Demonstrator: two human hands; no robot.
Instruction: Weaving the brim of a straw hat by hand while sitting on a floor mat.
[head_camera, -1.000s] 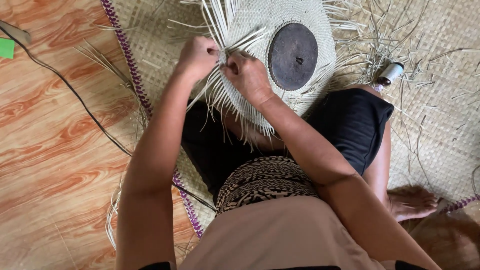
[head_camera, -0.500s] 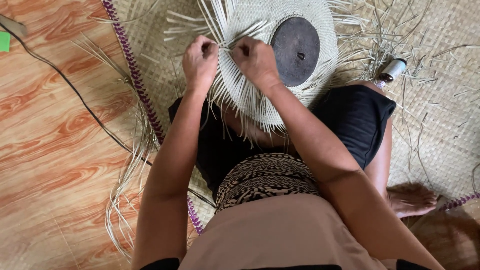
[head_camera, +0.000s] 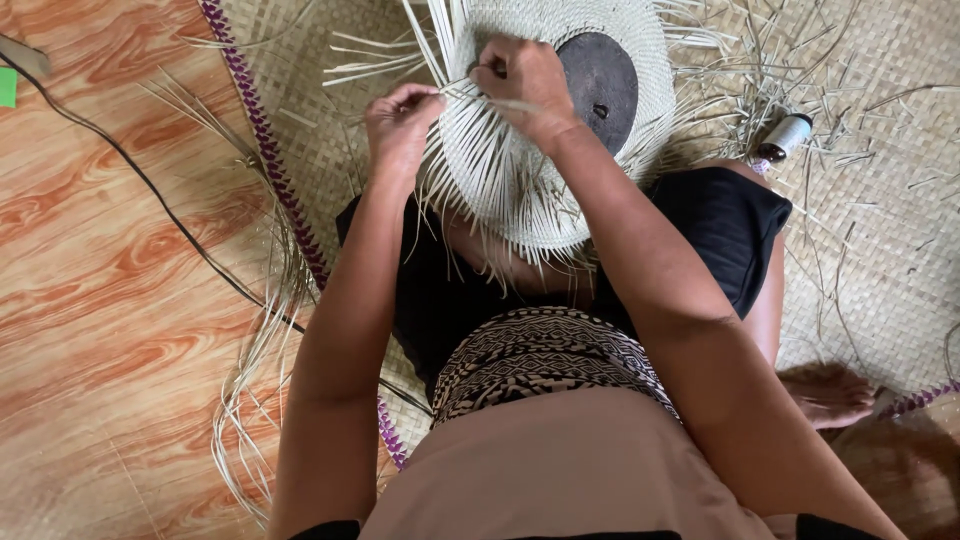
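On your lap, over the woven mat (head_camera: 880, 230), rests the half-woven straw hat (head_camera: 520, 180), its loose strips hanging toward you. Your left hand (head_camera: 400, 125) has its fingers pinching a pale strip (head_camera: 455, 92) at the hat's edge. Your right hand (head_camera: 525, 80) lies on the hat's top, fingers curled and pressed onto the same strip. A dark round disc (head_camera: 598, 80) sits on the hat just beside that hand. A small spool (head_camera: 785, 138) lies on the mat to the right.

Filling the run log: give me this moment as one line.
left hand: pinching pale strips | right hand: gripping strip on woven hat | dark round form on hat | spool on mat
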